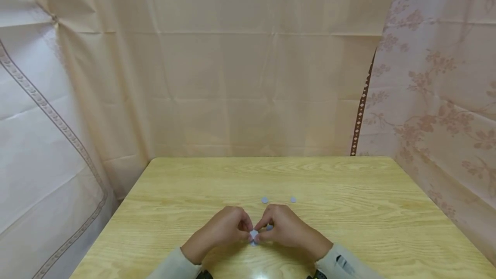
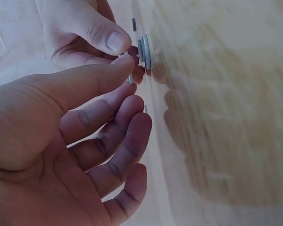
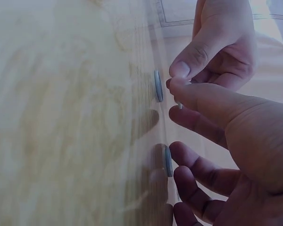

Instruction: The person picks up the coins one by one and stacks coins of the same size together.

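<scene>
Both hands meet near the table's front edge in the head view. Between their thumbs and fingertips they pinch a small, thin, pale blue-grey disc [image 1: 253,234], the left hand [image 1: 224,228] at its left edge and the right hand [image 1: 287,228] at its right. Just below it lies a similar disc [image 1: 253,243], partly covered by the held one. Another disc [image 1: 269,227] shows between the right hand's fingers and thumb. Seen edge-on in the right wrist view, a disc [image 3: 168,161] lies at the tips of the right hand's lower fingers. The left hand's other fingers [image 2: 132,136] curl loosely.
Two more pale discs, a left one [image 1: 265,200] and a right one [image 1: 293,200], lie on the wooden table [image 1: 186,184] beyond the hands. A beige curtain [image 1: 248,76] hangs behind the table, with patterned cloth [image 1: 438,98] at the right.
</scene>
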`<state>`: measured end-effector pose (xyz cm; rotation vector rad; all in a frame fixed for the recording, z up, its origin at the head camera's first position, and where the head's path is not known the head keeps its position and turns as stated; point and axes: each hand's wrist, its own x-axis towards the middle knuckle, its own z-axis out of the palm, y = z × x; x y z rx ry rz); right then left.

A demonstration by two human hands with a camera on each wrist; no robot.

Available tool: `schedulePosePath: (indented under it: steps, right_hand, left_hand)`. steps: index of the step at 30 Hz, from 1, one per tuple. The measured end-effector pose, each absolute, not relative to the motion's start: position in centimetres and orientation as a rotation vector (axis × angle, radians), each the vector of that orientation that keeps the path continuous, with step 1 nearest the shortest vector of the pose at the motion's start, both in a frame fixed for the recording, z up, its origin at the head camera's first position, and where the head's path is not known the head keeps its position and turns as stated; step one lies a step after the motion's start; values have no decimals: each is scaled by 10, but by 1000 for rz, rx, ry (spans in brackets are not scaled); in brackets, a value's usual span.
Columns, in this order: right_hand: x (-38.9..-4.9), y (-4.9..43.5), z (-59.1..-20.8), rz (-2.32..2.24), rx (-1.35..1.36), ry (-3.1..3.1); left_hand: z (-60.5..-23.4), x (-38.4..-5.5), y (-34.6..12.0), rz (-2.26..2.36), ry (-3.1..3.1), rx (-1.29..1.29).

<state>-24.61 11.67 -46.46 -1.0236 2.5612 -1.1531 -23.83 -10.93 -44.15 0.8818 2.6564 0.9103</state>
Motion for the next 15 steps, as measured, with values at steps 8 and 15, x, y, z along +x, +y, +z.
schedulePosePath:
  steps: [8, 15]
  right_hand:
    - [-244, 116, -460, -1125, -1017, 2567]
    - [-244, 116, -459, -1107, -1006, 2581]
  left_hand:
    - [-442, -236, -109, 881, 2673, 892]
    - [-442, -235, -107, 851, 2675, 893]
